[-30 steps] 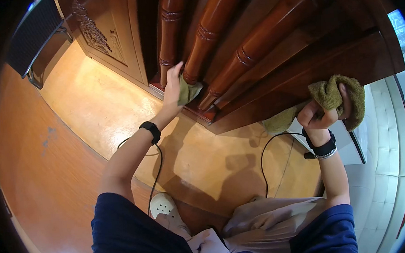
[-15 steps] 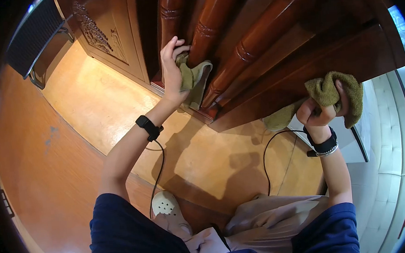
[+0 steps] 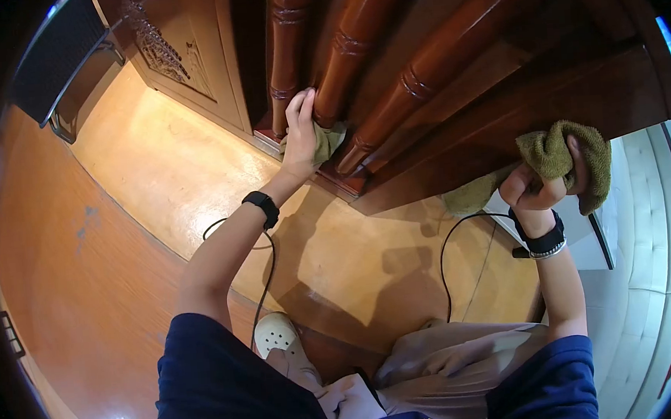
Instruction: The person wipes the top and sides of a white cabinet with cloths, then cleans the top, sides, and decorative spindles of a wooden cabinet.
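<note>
At the base of the glossy brown wooden furniture, my left hand [image 3: 300, 138] grips an olive-green cloth [image 3: 331, 142] and presses it against the foot of a bamboo-shaped wooden post [image 3: 346, 47]. The cloth lies partly under my palm and fingers. A second such post [image 3: 282, 67] stands just left of that hand, and a third [image 3: 412, 81] slants to the right. Bunched in my right hand [image 3: 535, 189] is another olive-green cloth [image 3: 562, 153], held beside the lower right edge of the dark wooden panel [image 3: 501, 132]. Part of this cloth hangs to the left, below the panel.
A carved cabinet door [image 3: 173, 53] is at the upper left, with a black chair [image 3: 61, 61] beyond it. Pale tufted upholstery [image 3: 637, 243] runs along the right. Black cables [image 3: 270, 292] hang from both wristbands above the tan floor [image 3: 327, 261].
My left hand has moved down and slightly right with its cloth, its fingers now lower around the post's foot. My right hand and its cloth look nearly unchanged, as the view shifted slightly.
</note>
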A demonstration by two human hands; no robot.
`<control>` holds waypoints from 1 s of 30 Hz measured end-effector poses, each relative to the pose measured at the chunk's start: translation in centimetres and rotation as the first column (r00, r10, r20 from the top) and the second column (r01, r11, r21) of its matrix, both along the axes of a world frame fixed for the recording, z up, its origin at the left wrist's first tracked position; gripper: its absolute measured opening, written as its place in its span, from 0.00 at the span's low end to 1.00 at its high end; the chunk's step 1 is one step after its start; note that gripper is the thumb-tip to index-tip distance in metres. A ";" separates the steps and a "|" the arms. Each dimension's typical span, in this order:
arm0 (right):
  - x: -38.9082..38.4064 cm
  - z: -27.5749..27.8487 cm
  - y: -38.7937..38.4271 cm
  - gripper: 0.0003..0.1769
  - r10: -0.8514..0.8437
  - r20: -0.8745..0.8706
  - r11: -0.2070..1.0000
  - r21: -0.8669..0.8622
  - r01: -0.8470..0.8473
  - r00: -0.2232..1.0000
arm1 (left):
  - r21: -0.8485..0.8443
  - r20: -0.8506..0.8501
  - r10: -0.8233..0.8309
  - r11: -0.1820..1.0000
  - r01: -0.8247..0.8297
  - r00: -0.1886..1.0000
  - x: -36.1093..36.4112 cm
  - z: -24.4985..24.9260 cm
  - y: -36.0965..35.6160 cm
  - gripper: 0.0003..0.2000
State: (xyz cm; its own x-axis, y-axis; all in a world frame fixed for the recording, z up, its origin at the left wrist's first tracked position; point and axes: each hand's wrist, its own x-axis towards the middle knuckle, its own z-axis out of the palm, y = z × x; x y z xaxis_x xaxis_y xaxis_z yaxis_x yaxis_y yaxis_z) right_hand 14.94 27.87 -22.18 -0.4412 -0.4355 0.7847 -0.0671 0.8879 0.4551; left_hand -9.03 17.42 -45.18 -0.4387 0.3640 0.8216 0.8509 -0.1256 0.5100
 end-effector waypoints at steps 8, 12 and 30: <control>0.1 -0.7 0.4 0.15 0.029 0.005 0.999 -0.016 -0.029 1.000 | 0.306 0.001 -0.094 0.948 0.089 0.996 -0.4 8.3 0.9 0.42; -0.2 -0.9 0.3 0.15 0.033 0.003 0.999 -0.006 -0.033 0.999 | 0.429 -0.152 -0.088 0.891 0.146 0.984 -1.5 11.6 1.3 0.43; 2.1 -2.7 4.1 0.16 -0.167 0.039 0.976 0.148 0.160 0.985 | -0.220 0.162 0.014 0.975 0.022 0.987 1.8 -3.6 -1.3 0.37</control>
State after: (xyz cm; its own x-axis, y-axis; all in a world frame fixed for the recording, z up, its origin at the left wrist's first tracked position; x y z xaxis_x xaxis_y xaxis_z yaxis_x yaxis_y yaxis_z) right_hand 17.09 32.01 -24.90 -0.5536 -0.4605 0.6938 0.0473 0.8144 0.5783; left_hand -7.20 16.15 -48.81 -0.5568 0.5306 0.6391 0.7548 0.0020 0.6559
